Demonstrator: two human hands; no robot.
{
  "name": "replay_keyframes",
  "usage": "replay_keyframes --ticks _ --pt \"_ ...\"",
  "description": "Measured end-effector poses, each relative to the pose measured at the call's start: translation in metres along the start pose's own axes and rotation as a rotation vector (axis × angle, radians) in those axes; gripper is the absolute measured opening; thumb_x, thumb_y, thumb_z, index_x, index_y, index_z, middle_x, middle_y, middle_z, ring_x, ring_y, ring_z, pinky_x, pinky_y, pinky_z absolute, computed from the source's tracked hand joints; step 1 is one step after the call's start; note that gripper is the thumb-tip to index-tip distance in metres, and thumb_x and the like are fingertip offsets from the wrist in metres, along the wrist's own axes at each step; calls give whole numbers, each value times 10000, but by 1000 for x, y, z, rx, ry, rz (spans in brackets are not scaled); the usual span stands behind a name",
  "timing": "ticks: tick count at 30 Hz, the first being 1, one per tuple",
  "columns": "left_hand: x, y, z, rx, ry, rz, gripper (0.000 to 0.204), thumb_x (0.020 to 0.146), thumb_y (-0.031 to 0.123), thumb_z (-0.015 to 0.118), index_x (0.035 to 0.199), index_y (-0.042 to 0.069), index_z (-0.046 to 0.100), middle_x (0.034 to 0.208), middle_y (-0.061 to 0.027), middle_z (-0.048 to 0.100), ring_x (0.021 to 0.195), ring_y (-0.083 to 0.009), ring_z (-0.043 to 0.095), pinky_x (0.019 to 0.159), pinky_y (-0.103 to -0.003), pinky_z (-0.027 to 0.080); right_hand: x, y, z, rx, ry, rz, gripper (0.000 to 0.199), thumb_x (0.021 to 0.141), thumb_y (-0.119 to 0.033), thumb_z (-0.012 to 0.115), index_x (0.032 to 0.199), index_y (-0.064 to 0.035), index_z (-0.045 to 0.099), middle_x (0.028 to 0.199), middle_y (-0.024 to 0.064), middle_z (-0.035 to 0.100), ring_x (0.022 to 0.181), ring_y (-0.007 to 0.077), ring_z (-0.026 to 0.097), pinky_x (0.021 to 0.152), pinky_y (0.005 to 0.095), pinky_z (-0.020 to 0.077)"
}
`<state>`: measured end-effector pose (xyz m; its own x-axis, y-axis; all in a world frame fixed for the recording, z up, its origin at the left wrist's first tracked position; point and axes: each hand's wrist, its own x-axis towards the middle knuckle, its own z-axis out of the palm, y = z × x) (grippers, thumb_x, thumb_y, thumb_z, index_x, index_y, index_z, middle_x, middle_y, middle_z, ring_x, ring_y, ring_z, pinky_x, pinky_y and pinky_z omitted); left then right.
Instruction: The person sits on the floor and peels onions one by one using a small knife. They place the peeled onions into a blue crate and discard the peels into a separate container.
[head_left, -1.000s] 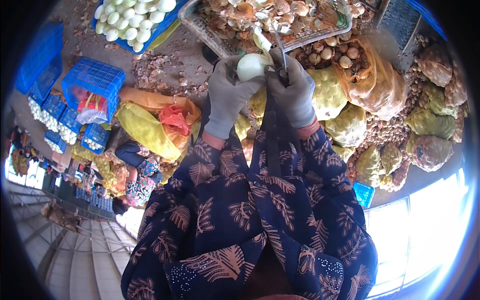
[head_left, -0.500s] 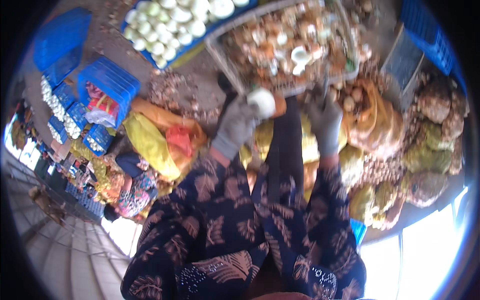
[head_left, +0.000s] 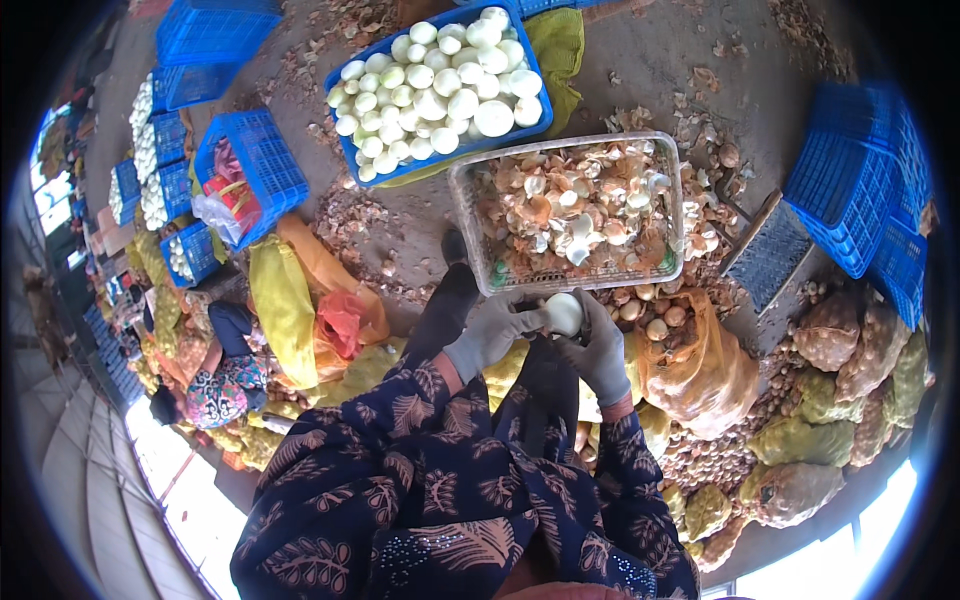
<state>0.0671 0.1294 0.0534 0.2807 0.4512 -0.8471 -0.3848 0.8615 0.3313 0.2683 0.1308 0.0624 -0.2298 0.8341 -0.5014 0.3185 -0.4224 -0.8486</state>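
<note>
Both my hands wear grey gloves and meet just in front of the crate of peelings. A peeled white onion (head_left: 564,314) is held between them. My left hand (head_left: 492,332) is closed on its left side, thumb and fingertips against it. My right hand (head_left: 598,352) wraps the right side, fingers pressed to the onion. Whether a tool also sits in the right hand is hidden. Beyond them lies a pale plastic crate (head_left: 466,215) heaped with brown and white onion skins. Behind it on the left, a blue crate (head_left: 349,163) is piled with peeled white onions.
An orange mesh sack (head_left: 700,385) of unpeeled onions stands open by my right hand. Stacked blue crates (head_left: 840,200) and a dark flat panel (head_left: 768,250) are at the right. More filled sacks (head_left: 800,493) lie lower right. Another person (head_left: 228,385) is at the left.
My hands were apart, the left holding the onion and the right beside the crate with a thin blade-like thing; now they have come together on the onion. The view has shifted, showing more floor beyond.
</note>
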Motion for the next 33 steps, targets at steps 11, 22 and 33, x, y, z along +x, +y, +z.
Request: replay_keyframes --ticks 11,22,33 --pt "21 -17 -92 604 133 -66 322 850 97 720 1145 -16 656 958 -82 699 884 -142 663 801 -258 521 78 26 7 697 42 401 514 876 -121 735 1331 2 529 882 24 654 598 39 546 507 179 435" --pt "49 56 -204 202 288 154 443 928 141 658 1348 18 586 1066 -33 694 920 -84 631 801 -238 522 197 -21 131 251 -110 318 617 834 -91 781 1350 62 480 1203 149 638 1052 176 660 897 296 565" --pt "46 25 -258 658 333 107 504 849 195 720 1305 26 589 1001 -161 699 939 -224 697 836 -336 537 454 -108 129 -525 171 -307 612 795 -315 819 1250 20 586 959 164 718 837 227 708 762 345 570"
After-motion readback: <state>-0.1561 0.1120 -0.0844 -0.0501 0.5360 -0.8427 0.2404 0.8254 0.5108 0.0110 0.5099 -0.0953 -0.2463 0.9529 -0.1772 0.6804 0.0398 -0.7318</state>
